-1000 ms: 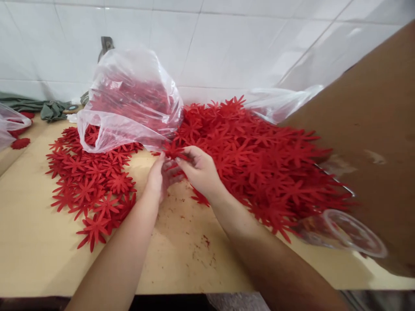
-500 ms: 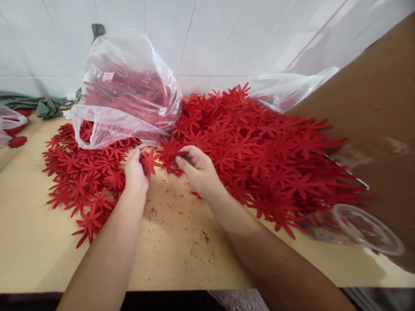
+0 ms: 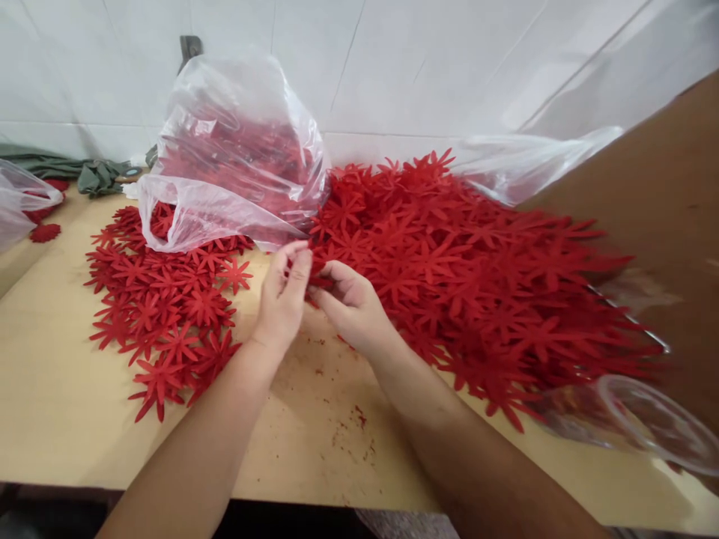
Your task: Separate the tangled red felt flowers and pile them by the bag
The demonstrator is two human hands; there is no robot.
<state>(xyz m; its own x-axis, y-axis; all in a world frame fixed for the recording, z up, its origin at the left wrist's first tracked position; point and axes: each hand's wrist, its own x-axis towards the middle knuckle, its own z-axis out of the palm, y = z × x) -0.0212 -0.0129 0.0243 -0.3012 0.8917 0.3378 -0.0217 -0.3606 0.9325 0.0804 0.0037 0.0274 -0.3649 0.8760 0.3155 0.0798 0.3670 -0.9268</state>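
Observation:
Red flower-shaped cutouts with narrow petals are held between my hands, mostly hidden by my fingers. My right hand (image 3: 351, 303) pinches the red cutouts (image 3: 319, 281) between thumb and fingers. Close against it, my left hand (image 3: 285, 296) has its thumb and fingers closed on the same red pieces. To the left lies a loose heap of such cutouts (image 3: 168, 307), with a single cutout (image 3: 234, 275) at its right edge. A larger pile of them (image 3: 449, 262) rises on the right, behind my right hand and forearm.
A clear plastic bag (image 3: 241, 150) full of red pieces stands at the back. At right are a transparent plastic cup (image 3: 607, 415) on its side and a brown cardboard panel (image 3: 668, 224). Red crumbs dot the tabletop (image 3: 314, 449). Green cloth (image 3: 98, 176) lies far left.
My left hand has moved right, from the left heap to my right hand, and closed on the red cutouts there. A single cutout now lies at the left heap's edge. The view has shifted slightly.

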